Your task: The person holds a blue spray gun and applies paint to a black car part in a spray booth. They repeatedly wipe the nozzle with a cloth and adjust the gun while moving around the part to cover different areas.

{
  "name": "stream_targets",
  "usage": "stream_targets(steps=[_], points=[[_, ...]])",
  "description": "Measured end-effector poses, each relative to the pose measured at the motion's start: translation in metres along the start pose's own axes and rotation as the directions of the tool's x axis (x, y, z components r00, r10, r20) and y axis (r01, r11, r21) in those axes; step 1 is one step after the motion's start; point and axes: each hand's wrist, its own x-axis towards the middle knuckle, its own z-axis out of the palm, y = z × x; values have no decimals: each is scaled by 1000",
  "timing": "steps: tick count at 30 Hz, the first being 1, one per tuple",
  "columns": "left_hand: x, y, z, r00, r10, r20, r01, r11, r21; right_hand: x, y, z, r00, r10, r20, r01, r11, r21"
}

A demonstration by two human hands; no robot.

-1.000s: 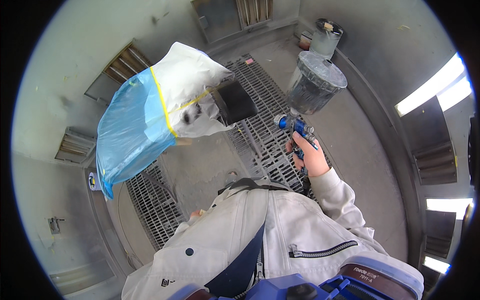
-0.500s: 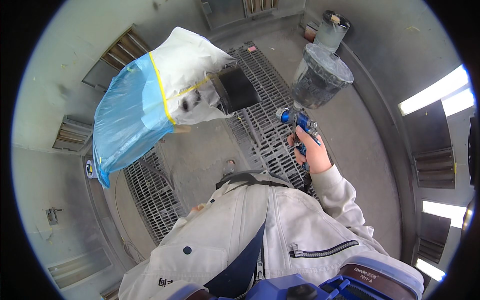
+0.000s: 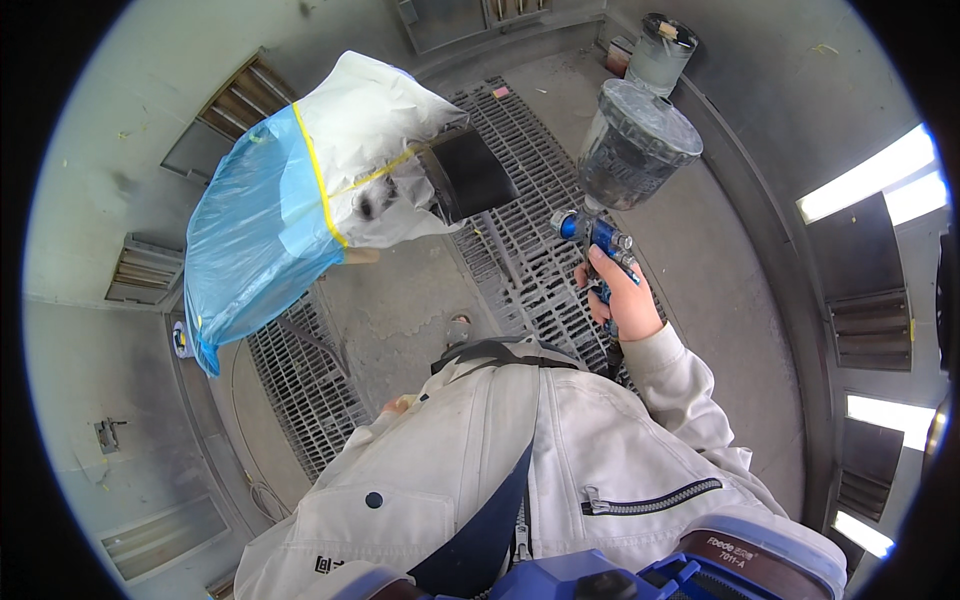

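My right hand (image 3: 628,300) grips a blue-and-silver spray gun (image 3: 598,236), with a large dull, stained cup (image 3: 635,140) mounted on top. The gun's nozzle points leftward, toward a workpiece wrapped in blue plastic (image 3: 250,230) and white sheeting (image 3: 360,110), joined with yellow tape (image 3: 318,175). A dark glossy black section (image 3: 470,178) is uncovered at the wrapped piece's right end, left of the gun and not touched by it. My left hand (image 3: 398,404) barely shows beside my jacket, low at the left; most of it and whatever it holds are hidden.
Metal floor grates (image 3: 285,370) flank bare concrete (image 3: 390,290) under the workpiece. A bucket (image 3: 655,65) and small container (image 3: 618,55) stand by the back wall. Vent panels (image 3: 240,95) and lit strips (image 3: 860,180) line the walls. A hose (image 3: 262,490) lies at lower left.
The wrapped piece, gun and right hand sit slightly higher in the picture than a second ago, along with the surroundings, as the view shifts. My grip on the gun is unchanged.
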Motion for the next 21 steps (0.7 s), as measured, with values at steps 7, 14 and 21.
stream_targets(steps=[7,14,21], points=[[3,4,-1,1000,14,11,-14,1000,2,1,2,1,999,14,-29,-14,1000,-8],[1,4,1,999,22,25,-22,1000,1,-1,0,3,999,21,-29,-23,999,-46],[-1,1,4,999,22,39,-22,1000,-3,-2,1,5,1000,13,-18,-13,1000,-28]])
